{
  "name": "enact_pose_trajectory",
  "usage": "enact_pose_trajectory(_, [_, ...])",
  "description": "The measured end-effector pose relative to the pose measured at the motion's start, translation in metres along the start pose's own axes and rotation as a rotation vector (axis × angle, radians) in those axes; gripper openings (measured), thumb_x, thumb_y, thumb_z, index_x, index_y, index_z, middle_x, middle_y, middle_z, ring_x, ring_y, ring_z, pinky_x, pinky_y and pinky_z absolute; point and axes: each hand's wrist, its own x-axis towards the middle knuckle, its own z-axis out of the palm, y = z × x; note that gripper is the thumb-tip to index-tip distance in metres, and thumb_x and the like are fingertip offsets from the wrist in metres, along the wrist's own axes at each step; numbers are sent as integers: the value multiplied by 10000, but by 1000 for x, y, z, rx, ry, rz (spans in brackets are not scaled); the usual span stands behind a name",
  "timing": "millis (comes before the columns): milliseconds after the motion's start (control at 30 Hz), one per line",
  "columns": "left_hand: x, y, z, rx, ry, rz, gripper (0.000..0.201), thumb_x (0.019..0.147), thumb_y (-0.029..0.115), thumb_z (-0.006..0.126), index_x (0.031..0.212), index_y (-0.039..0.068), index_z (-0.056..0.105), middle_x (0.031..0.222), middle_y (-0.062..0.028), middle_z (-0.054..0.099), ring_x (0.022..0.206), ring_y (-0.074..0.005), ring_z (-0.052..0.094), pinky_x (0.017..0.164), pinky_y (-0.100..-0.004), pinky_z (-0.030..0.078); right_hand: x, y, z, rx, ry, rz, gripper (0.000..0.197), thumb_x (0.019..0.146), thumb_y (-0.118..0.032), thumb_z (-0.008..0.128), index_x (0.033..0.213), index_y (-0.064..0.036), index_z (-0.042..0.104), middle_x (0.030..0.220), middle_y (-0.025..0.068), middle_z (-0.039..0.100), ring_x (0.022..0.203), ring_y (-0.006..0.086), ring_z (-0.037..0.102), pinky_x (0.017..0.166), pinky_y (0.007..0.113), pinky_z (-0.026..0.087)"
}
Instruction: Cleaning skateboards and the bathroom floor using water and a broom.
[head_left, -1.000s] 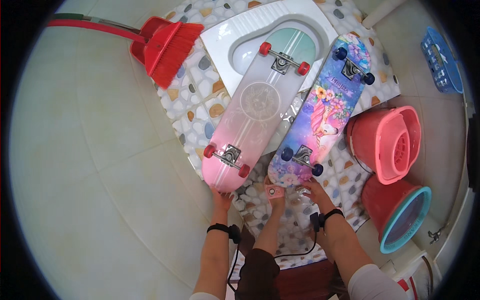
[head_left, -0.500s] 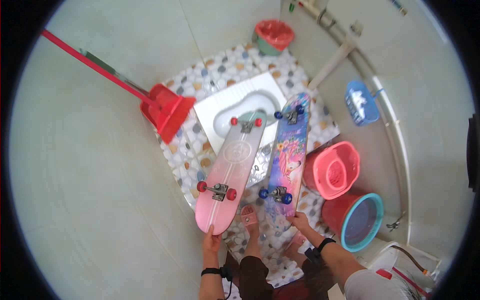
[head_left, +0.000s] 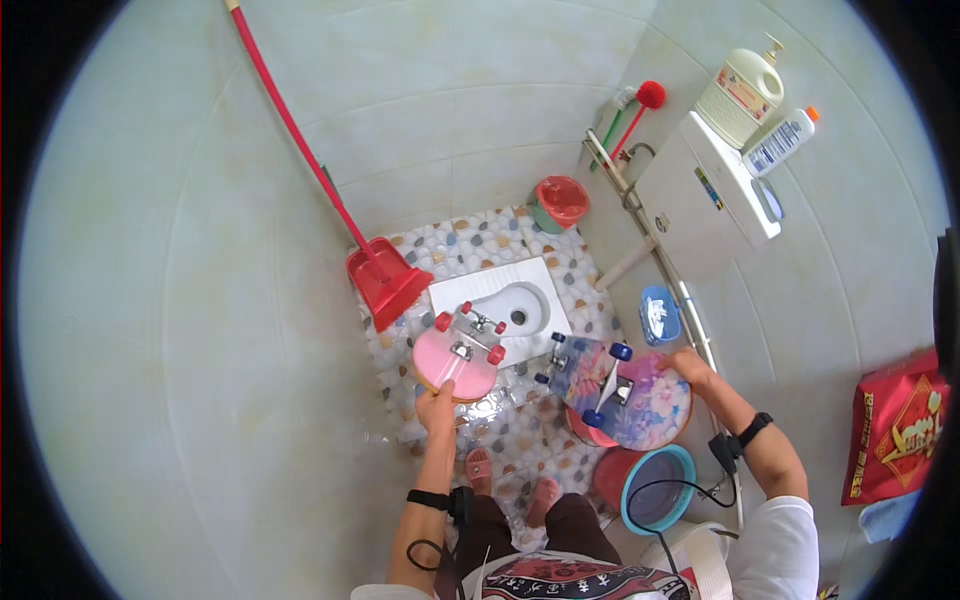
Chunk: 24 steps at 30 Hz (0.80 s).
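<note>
My left hand (head_left: pixel 436 408) grips the near end of a pink skateboard (head_left: pixel 455 372). Its underside faces up, showing red wheels and metal trucks, and it points away from me, strongly foreshortened. In my right hand (head_left: pixel 690 368) is a blue, purple and pink floral skateboard (head_left: pixel 655 405), held by its end with the underside and dark blue wheels toward me. It slants off to the left, with its far end near the white squat toilet (head_left: pixel 450 292), and covers most of a pink bucket (head_left: pixel 588 428).
A red broom (head_left: pixel 402 295) and dustpan (head_left: pixel 360 268) lean on the left. A lined bin (head_left: pixel 550 212) stands behind. At right are a blue basket (head_left: pixel 660 316), a red bucket with turquoise rim (head_left: pixel 625 480), and a cistern (head_left: pixel 690 200) carrying bottles (head_left: pixel 740 95).
Both skateboards have been tilted and now look foreshortened. The floral one has swung right, over the pink bucket. My view has lifted, bringing the cistern into sight.
</note>
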Motion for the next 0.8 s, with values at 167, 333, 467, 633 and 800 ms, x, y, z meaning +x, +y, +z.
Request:
enact_pose_trajectory(167, [-37, 91, 17, 792, -6, 441, 282, 727, 289, 548, 781, 24, 632, 805, -162, 605, 680, -358, 584, 625, -428, 458, 2, 27, -3, 138, -97, 39, 237, 654, -45, 617, 868, 55, 633, 776, 114, 622, 649, 192, 590, 598, 316, 489])
enact_pose_trajectory(333, [-64, 81, 35, 1051, -75, 695, 247, 743, 254, 586, 669, 19, 568, 741, -150, 561, 622, -364, 563, 560, -441, 446, 40, 59, 12, 32, -186, 43, 235, 648, -70, 636, 846, 57, 629, 769, 89, 614, 680, 173, 571, 629, 306, 469])
enact_pose_trajectory(467, [-90, 55, 43, 1238, -245, 798, 102, 702, 135, 588, 763, 63, 548, 791, -92, 540, 687, -297, 568, 527, -406, 450, 59, 68, 7, -52, -268, -182, 174, 685, -101, 588, 797, 11, 662, 786, 77, 633, 761, 152, 565, 689, 304, 453])
enact_pose_trajectory(633, [-119, 1, 30, 1431, -535, 989, 230, 647, 97, 554, 876, 73, 550, 839, -42, 515, 766, -230, 561, 597, -320, 496, 96, 59, -19, 86, -300, 44, 187, 715, -97, 575, 856, 13, 629, 786, 69, 621, 663, 164, 593, 596, 295, 491])
enact_pose_trajectory(800, [-118, -70, -21, 1480, -447, 902, 323, 725, 91, 513, 1040, 66, 580, 1076, -70, 573, 1060, -259, 523, 892, -387, 429, 102, 34, -52, 307, -399, 187, 247, 762, -145, 563, 936, 25, 604, 872, 94, 626, 762, 175, 610, 701, 297, 501])
